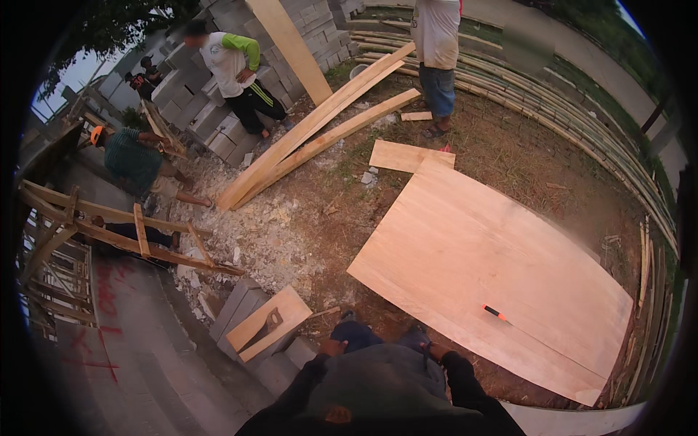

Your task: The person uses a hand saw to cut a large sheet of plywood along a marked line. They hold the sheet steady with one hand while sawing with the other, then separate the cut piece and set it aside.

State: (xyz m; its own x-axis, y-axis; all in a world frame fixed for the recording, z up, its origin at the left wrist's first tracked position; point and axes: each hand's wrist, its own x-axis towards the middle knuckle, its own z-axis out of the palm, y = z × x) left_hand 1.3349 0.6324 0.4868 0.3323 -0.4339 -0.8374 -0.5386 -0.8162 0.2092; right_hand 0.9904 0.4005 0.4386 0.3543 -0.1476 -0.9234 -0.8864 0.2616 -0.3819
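Observation:
My left hand (pixel 334 347) rests at my left thigh, against dark trousers. At my other side my right hand (pixel 438 352) lies by my hip; the fingers of both hands are too small and partly hidden to read. A large plywood sheet (pixel 480 240) lies flat on the ground ahead and to the right. On it is a slim orange and black tool (pixel 496 312) with a thin tip, with a long straight line running from near it towards the sheet's right end. To the left, a handsaw (pixel 273 320) sits on a small plywood piece (pixel 294 309) atop grey blocks.
Long timber planks (pixel 291 149) lie beyond the rubble (pixel 265 225). A plywood strip (pixel 396 155) touches the sheet's far end. Bamboo poles (pixel 538 102) line the far right. One person (pixel 436 58) stands beyond the sheet, others at left near stacked blocks (pixel 309 29) and a wooden frame (pixel 145 240).

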